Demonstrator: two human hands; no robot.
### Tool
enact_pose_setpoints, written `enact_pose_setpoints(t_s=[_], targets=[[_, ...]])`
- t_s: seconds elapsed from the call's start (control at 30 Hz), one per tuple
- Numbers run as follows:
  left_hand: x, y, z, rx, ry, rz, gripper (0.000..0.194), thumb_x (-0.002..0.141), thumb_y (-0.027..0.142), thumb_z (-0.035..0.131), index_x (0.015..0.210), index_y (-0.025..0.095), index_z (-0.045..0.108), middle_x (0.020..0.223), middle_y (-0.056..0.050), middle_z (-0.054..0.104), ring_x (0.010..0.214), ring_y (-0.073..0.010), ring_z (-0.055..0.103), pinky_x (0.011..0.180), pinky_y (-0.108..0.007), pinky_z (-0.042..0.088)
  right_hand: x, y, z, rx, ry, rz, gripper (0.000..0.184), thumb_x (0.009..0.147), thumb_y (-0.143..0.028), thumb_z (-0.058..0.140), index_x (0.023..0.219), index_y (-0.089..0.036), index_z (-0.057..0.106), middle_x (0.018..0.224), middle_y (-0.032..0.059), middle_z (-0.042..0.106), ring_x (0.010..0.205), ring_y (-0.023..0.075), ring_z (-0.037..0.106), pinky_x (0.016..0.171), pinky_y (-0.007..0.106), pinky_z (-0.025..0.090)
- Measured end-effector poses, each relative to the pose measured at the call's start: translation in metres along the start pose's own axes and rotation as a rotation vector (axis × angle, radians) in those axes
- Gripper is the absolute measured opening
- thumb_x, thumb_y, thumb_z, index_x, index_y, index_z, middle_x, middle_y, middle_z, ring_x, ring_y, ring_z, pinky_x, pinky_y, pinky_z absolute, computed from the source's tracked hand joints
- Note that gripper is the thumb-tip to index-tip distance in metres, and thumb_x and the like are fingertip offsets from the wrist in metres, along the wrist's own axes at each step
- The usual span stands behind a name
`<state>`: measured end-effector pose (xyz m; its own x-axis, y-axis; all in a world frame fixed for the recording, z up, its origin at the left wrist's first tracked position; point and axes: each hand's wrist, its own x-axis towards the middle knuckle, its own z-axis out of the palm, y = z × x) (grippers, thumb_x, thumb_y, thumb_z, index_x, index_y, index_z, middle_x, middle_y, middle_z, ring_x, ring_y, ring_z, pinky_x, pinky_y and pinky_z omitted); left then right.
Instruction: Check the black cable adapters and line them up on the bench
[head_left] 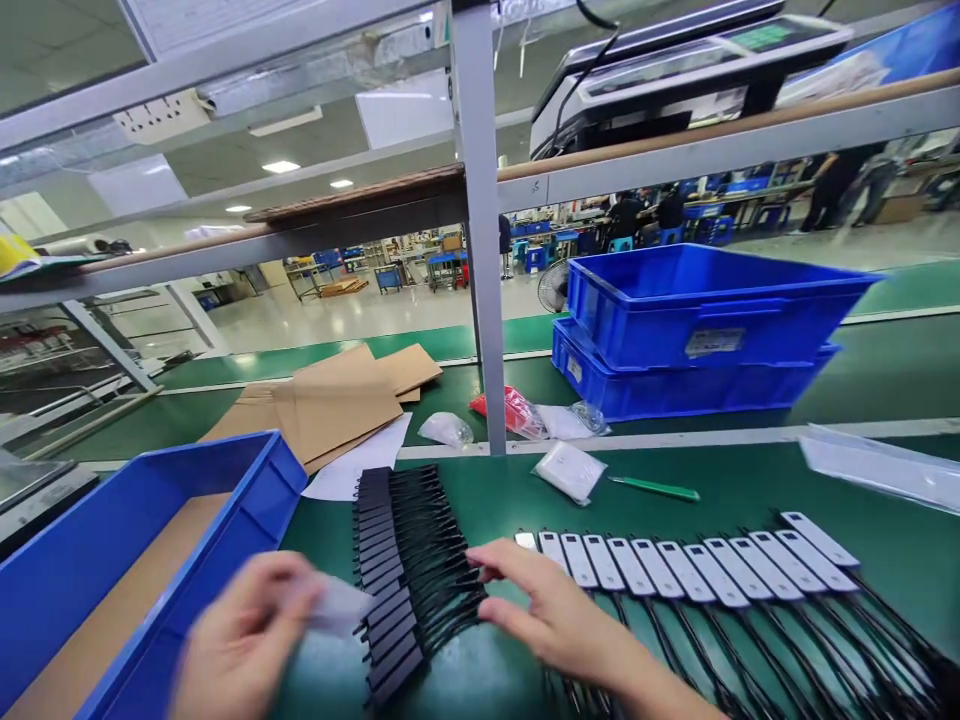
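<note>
My left hand, blurred by motion, pinches a small whitish, slightly see-through sheet, perhaps a plastic bag or wipe. The sheet reaches over the left edge of a stacked row of flat black devices. Thin black cables run out from the right side of that row. At the cables' right end is my right hand, thumb and fingers apart, with nothing visible between them. Right of it, silver-white devices with dark little windows lie side by side, their black cables trailing toward me.
On the left stands a blue bin with cardboard inside. Brown cardboard sheets lie behind it. Stacked blue bins stand at the back right. A green pen-like tool and a white packet lie near the shelf post.
</note>
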<state>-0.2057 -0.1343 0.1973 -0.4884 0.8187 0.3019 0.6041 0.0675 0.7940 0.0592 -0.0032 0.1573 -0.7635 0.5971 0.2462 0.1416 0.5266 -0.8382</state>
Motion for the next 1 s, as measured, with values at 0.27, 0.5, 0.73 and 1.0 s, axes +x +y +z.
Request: enact_pose_setpoints(t_s=[0.27,0.5,0.73,1.0], targets=[[-0.005,0.015,0.164,-0.432,-0.488,-0.156,0.029,0.078,0.045,0.037,0.081,0.017,0.044,0.053,0.003,0.049,0.039,-0.0071,0.047,0.033,-0.014,0.030,-0.008,0.039,0.020,0.406,0.066,0.388,0.029,0.079,-0.038,0.042,0.091,-0.014,0.054,0.042,-0.0063,0.046,0.035,0.0071,0.042,0.036,0.018,0.034],[-0.005,-0.001,0.151,-0.449,-0.410,-0.180,0.030,0.079,0.042,0.039,0.094,0.016,0.044,0.073,-0.003,0.057,0.055,-0.0096,0.054,0.044,-0.019,0.040,-0.035,0.108,-0.039,0.250,0.401,0.544,0.036,0.071,-0.042,0.049,0.092,-0.013,0.054,0.041,-0.0051,0.049,0.035,0.0090,0.044,0.036,0.020,0.037],[-0.020,-0.046,0.090,-0.348,-0.179,-0.285,0.032,0.076,0.041,0.045,0.095,0.016,0.046,0.076,-0.004,0.059,0.062,-0.0136,0.055,0.054,-0.025,0.045,-0.052,0.184,-0.160,-0.080,0.753,0.746,0.038,0.070,-0.030,0.045,0.099,-0.008,0.054,0.041,-0.0014,0.052,0.035,0.0117,0.048,0.039,0.023,0.040],[-0.036,-0.073,0.031,-0.169,0.099,-0.298,0.036,0.071,0.044,0.051,0.095,0.018,0.050,0.082,-0.005,0.061,0.068,-0.0162,0.057,0.060,-0.026,0.048,-0.059,0.230,-0.239,-0.415,0.830,1.059,0.020,0.065,-0.022,0.051,0.076,-0.010,0.063,0.051,0.0099,0.060,0.044,0.0194,0.056,0.047,0.030,0.042]])
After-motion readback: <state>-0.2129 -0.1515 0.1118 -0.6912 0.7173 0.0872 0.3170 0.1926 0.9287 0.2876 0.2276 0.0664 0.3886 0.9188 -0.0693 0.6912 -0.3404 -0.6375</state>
